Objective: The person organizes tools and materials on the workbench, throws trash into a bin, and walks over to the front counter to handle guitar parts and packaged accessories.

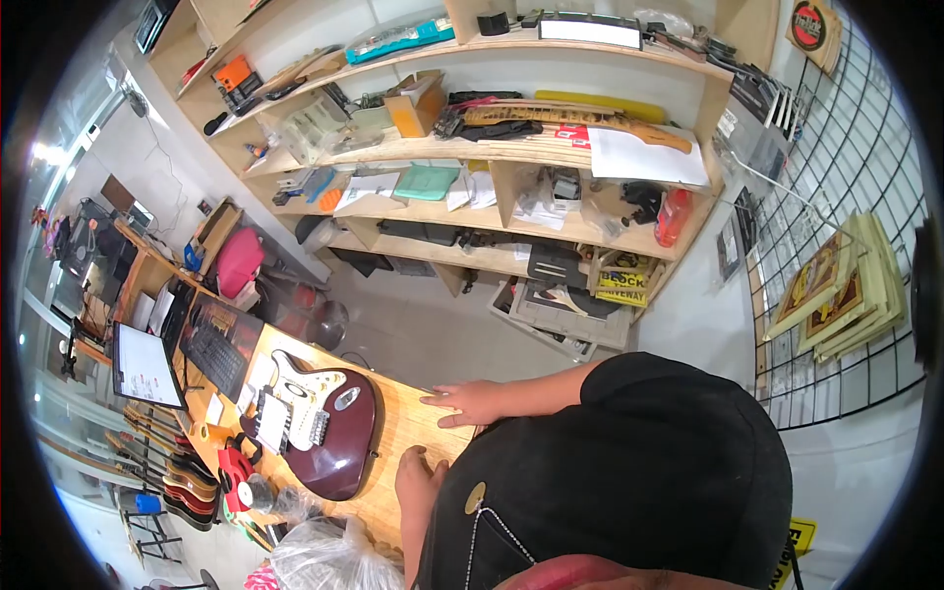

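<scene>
Burgundy and glossy, an electric guitar body (339, 462) with a cream pickguard (295, 388) lies on the wooden table (398, 418). A metal bridge is on its face, and no neck shows on it. My right hand (462, 403) rests at the table's edge, to the right of the guitar body and apart from it, fingers stretched out. Closer to me, my left hand (418, 477) is by the same edge with its fingers loosely bent and apart. Neither hand appears to hold anything.
A keyboard (214, 359) and monitor (147, 364) stand beyond the guitar body. Red headphones (234, 470) and a clear plastic bag (329, 556) lie at the table's near left. Loaded shelves (472, 147) fill the wall; several guitars (187, 482) stand at far left.
</scene>
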Motion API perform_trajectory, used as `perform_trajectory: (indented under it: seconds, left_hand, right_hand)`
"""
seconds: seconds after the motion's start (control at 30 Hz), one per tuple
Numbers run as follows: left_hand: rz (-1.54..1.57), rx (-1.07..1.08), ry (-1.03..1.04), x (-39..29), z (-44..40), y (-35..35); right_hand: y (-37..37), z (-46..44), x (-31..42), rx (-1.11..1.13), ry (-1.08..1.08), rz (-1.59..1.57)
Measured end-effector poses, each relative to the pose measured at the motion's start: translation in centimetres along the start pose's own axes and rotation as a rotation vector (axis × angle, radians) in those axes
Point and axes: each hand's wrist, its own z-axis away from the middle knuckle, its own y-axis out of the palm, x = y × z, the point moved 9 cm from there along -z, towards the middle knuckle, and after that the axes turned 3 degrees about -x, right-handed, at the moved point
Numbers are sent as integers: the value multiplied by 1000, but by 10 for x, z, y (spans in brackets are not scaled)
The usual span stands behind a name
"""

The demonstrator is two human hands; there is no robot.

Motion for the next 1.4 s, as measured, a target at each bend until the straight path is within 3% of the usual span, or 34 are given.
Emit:
perform_trajectory:
  seconds: [0.1, 0.17, 0.2, 0.27, 0.37, 0.47, 0.5, 0.6, 0.7, 0.9, 1.0, 1.1, 1.2, 1.3, 1.4]
  left_hand:
    - [43, 20, -113, -12, 3, -8]
    - [72, 91, -220, -22, 5, -14]
    - [39, 54, -136, -21, 4, -14]
    - [-25, -20, 36, -13, 2, -6]
    - [-31, -77, 94, -11, 2, -6]
    - [68, -32, -129, -20, 4, -17]
    - [58, -26, -122, -21, 4, -17]
    - [25, -13, -75, -18, 3, -13]
    - [0, -25, -16, -15, 2, -10]
    - [63, -38, -110, -9, 4, -11]
    - [40, -31, -97, -8, 2, -11]
    - [5, -40, -31, -6, 2, -7]
    - [29, -58, -52, -8, 0, -11]
    - [41, -53, -102, -5, 3, -10]
    - [15, -40, -63, -5, 1, -10]
  right_hand:
    - [-9, 12, 6, -2, 42, -60]
    - [-19, 16, 15, -135, -52, 1]
    - [-22, 18, 19, -202, -97, 30]
    - [-7, 11, 10, -95, -73, 131]
    - [6, 2, -5, -26, -56, 89]
    - [-13, 7, 12, -34, -6, 10]
    - [-19, 10, 19, -43, 20, -7]
    - [-34, 10, 30, -309, -165, 77]
    - [-9, 5, 17, 27, -60, 328]
    - [-15, 5, 18, -7, 19, 221]
    - [-26, 7, 31, -208, -167, 194]
    - [-8, 5, 20, -15, -95, 380]
    - [-3, -2, 12, 34, 1, 240]
    - [-10, 5, 19, -3, 14, 343]
    - [-19, 10, 24, -175, -85, 118]
